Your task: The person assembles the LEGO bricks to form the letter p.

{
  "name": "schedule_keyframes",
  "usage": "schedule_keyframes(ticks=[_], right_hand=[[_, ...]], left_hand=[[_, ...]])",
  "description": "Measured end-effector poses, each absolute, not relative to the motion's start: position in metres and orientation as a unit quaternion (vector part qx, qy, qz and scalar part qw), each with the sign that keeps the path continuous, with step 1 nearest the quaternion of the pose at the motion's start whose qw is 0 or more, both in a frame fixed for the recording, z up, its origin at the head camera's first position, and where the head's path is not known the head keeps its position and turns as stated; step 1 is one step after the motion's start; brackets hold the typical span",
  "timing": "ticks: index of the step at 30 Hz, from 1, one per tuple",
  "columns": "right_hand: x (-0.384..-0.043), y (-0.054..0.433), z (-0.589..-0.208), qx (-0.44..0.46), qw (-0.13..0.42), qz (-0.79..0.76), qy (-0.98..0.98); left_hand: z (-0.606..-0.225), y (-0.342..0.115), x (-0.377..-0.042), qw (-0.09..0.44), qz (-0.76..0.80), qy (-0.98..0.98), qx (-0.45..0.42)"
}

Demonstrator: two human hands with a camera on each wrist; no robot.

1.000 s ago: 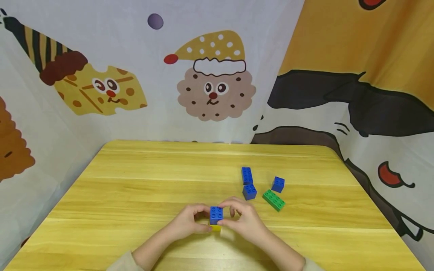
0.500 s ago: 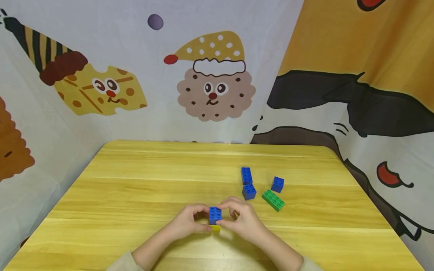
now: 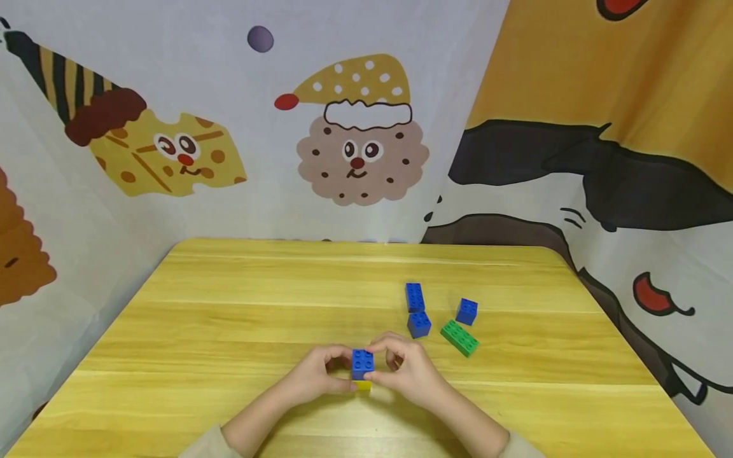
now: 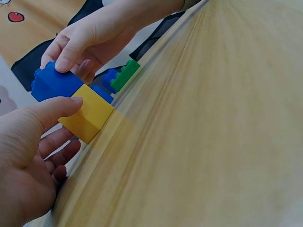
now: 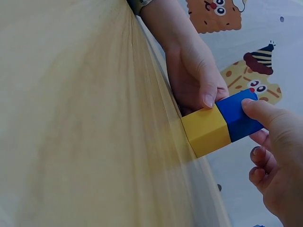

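A blue toy brick with studs on top sits on a yellow brick at the near middle of the table. The two look flush where they meet. My left hand holds the yellow brick from the left, its thumb on the side of it. From the right, my right hand pinches the blue brick between thumb and forefinger. In the right wrist view the yellow brick rests on the tabletop, and the blue brick is under the right thumb.
On the wooden table, beyond my right hand, lie a long blue brick, a short blue brick against its near end, another short blue brick and a long green brick. A cartoon-printed curtain hangs behind.
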State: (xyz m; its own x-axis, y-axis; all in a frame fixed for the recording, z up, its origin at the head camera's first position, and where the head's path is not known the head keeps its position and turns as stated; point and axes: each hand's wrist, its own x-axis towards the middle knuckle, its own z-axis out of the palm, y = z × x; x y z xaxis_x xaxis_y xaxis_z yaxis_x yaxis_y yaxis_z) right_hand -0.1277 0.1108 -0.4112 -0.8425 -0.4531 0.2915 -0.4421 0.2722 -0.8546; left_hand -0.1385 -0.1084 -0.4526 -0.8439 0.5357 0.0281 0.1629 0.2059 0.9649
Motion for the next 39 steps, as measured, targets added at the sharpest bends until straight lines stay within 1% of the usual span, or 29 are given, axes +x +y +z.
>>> schedule_keyframes(ticks=[4,10,15,21,25,29,34,39], right_hand=[[-0.135,0.114,-0.427,-0.267,0.012,-0.532,0.803],[-0.135,0.114,-0.427,-0.265,0.007,-0.527,0.808],[-0.133,0.113,-0.423,-0.262,0.000,-0.515,0.816],[-0.123,0.111,-0.405,-0.276,-0.007,-0.519,0.809],[-0.120,0.111,-0.400,-0.281,-0.009,-0.515,0.810],[-0.119,0.114,-0.400,-0.293,-0.025,-0.514,0.806],[-0.118,0.121,-0.400,-0.313,-0.065,-0.516,0.794],[-0.116,0.132,-0.399,-0.312,-0.092,-0.510,0.796]], left_hand=[[-0.454,-0.109,-0.140,0.161,0.588,0.758,0.232],[-0.456,-0.110,-0.142,0.154,0.589,0.758,0.234],[-0.456,-0.109,-0.142,0.153,0.587,0.760,0.235],[-0.457,-0.109,-0.142,0.149,0.582,0.763,0.237],[-0.456,-0.110,-0.141,0.151,0.587,0.760,0.234],[-0.456,-0.110,-0.141,0.153,0.586,0.761,0.233],[-0.457,-0.110,-0.141,0.153,0.582,0.764,0.233],[-0.459,-0.110,-0.141,0.153,0.581,0.765,0.232]])
